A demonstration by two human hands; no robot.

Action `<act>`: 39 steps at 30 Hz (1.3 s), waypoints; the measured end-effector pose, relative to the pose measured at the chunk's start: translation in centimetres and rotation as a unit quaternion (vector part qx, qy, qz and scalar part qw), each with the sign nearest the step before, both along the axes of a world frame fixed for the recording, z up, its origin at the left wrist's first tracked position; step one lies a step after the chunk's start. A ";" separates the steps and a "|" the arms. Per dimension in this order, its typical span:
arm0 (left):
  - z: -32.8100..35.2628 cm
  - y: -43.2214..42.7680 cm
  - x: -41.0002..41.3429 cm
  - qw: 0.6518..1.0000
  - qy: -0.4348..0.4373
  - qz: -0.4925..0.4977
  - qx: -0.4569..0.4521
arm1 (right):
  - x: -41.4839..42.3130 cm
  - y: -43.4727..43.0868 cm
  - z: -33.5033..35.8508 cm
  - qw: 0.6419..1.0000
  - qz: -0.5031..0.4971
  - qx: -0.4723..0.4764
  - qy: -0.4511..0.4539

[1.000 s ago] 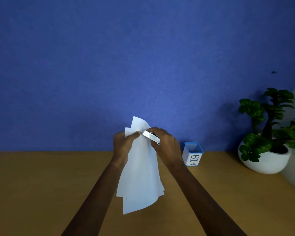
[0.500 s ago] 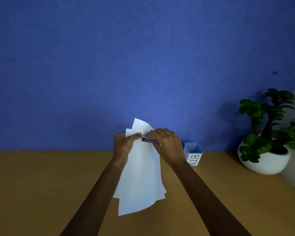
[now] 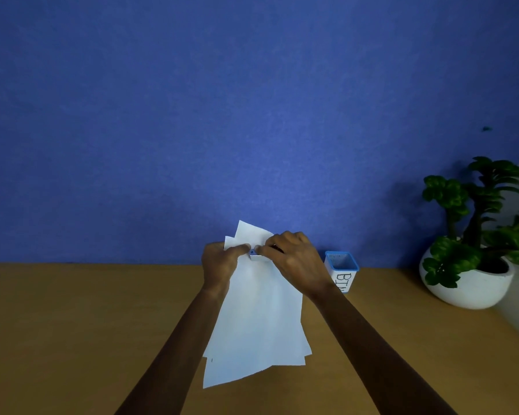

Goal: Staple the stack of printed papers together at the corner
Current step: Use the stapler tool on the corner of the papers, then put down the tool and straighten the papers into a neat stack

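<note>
In front of the blue wall [image 3: 252,100], over the brown table [image 3: 72,324] near its far edge, the left hand [image 3: 219,265] pinches the papers [image 3: 258,319] near their top and the right hand [image 3: 297,262] grips a small stapler [image 3: 256,256] on them.

Two bare hands are in view: one left hand [image 3: 219,265] and one right hand [image 3: 297,262]. There is one stack of white paper sheets [image 3: 258,319]. Several sheets fan out at its lower end, but their exact number cannot be told. There is one small silver stapler [image 3: 254,256], one small white bin with a blue rim [image 3: 345,275], one green plant in a round white pot [image 3: 468,287] and one brown wooden counter [image 3: 72,324].
</note>
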State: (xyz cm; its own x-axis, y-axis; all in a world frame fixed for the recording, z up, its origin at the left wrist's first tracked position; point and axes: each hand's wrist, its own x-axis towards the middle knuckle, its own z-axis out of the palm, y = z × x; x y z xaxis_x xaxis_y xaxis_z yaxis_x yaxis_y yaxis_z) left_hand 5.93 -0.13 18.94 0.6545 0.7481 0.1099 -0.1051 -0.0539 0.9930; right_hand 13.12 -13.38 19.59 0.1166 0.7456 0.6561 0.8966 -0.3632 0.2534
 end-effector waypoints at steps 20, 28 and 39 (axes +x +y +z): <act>-1.6 1.8 0.5 0.996 -0.019 0.038 -0.081 | 1.9 -6.8 -15.8 0.783 -0.299 0.040 0.543; -2.0 1.6 0.5 0.994 -0.024 0.043 -0.096 | 2.4 -8.9 -18.8 0.684 -0.355 0.151 0.619; -1.6 1.5 0.2 0.995 -0.037 0.044 -0.085 | 2.1 -9.5 -19.9 0.690 -0.387 0.146 0.595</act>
State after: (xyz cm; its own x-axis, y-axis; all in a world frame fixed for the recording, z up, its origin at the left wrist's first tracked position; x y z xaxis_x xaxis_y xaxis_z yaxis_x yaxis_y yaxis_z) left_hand 6.18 1.39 17.31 0.5808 0.8138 0.0211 -0.1797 0.1029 0.9783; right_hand 15.22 -22.92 -0.36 0.9903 0.0152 -0.1378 -0.0833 -0.7293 -0.6791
